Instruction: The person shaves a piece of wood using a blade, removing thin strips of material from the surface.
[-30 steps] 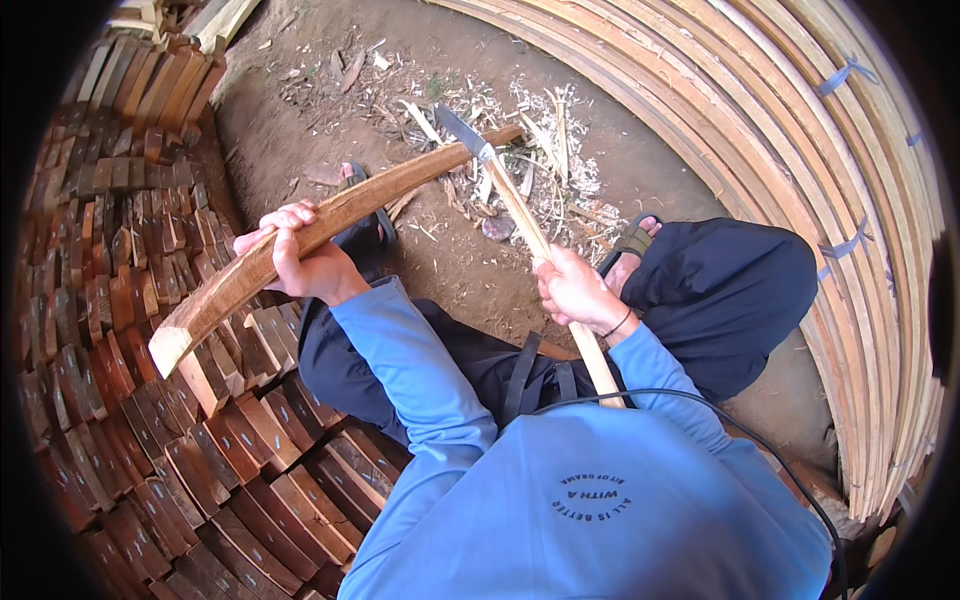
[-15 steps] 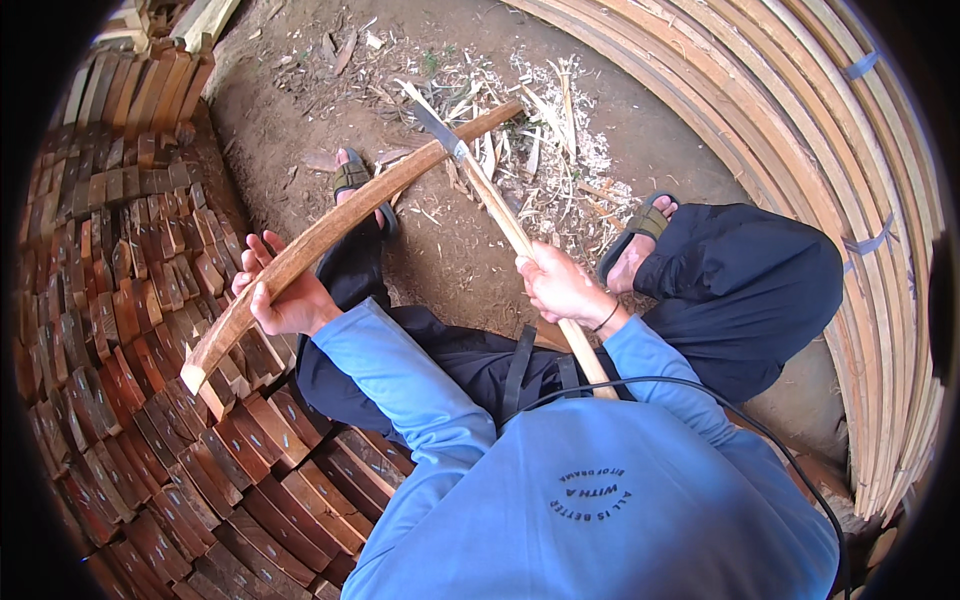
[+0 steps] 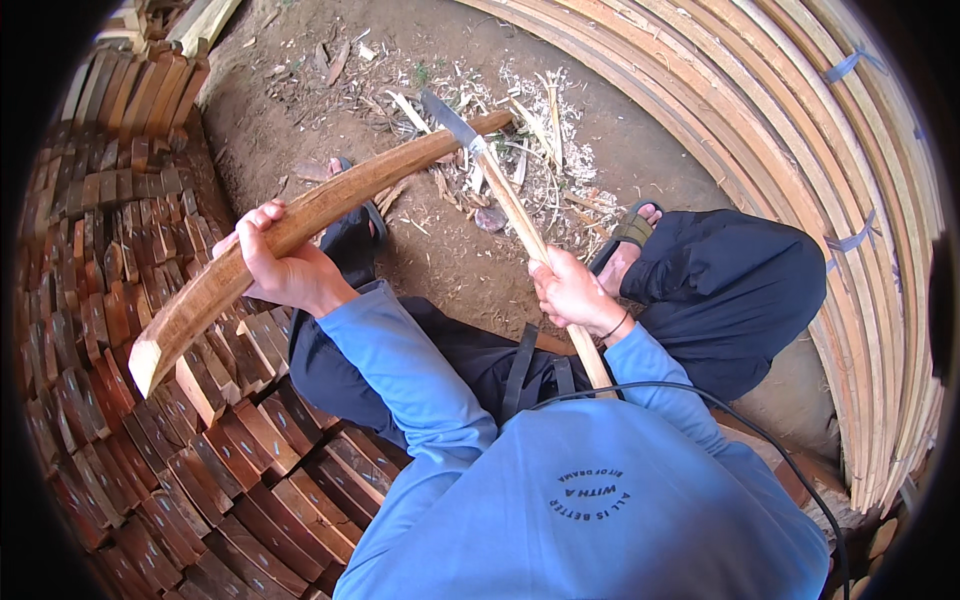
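My left hand [image 3: 290, 265] is wrapped round a long brown wooden bar [image 3: 345, 200], near its lower-left end, which shows a pale cut face. My right hand [image 3: 573, 290] grips the long pale wooden handle of a knife [image 3: 512, 200]; the handle's rear end reaches back to my blue shirt. The knife's short grey blade [image 3: 447, 118] points away from me and crosses the bar near its far end. From this view I cannot tell whether the blade's edge touches the wood.
Pale wood shavings [image 3: 575, 180] litter the dirt floor [image 3: 440, 265] ahead. Stacked short wooden blocks [image 3: 150, 430] fill the left side. Long bundled strips [image 3: 800, 180], tied with blue bands, curve along the right. My sandalled feet stand either side, and a black cable [image 3: 740, 410] crosses my lap.
The bar's near end has swung left and toward me. My left fingers have closed round it, where before they were spread. The knife has shifted slightly across the bar.
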The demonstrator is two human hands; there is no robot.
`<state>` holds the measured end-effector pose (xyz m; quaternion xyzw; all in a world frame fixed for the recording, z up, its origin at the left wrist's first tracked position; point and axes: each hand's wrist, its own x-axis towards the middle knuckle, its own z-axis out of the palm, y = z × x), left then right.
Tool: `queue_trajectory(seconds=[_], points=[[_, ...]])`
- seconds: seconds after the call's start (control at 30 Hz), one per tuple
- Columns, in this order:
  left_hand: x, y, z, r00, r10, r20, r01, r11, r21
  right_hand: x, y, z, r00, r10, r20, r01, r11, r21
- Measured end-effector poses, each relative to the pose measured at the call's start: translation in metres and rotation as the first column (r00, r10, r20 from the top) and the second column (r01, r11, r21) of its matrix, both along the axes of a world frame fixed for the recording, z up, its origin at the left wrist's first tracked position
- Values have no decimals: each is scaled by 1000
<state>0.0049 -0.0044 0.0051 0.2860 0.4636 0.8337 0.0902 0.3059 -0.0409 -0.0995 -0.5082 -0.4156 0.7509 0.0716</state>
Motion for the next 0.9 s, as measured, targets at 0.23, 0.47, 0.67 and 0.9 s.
queue_trajectory(seconds=[0.23, 0.47, 0.67, 0.9], points=[[14, 14, 14, 997, -41, -70, 45, 997, 66, 20, -8, 31, 989, -120, -88, 101, 974, -202], [35, 25, 17, 989, -65, -131, 75, 995, 72, -2, 15, 24, 998, -66, -3, 65, 993, -102], [26, 33, 25, 992, 111, -60, -109, 994, 33, 29, -21, 45, 993, -103, -50, 90, 973, -215], [37, 37, 17, 991, 38, -132, -27, 996, 83, 10, 15, 30, 998, -61, -17, 59, 994, -97]])
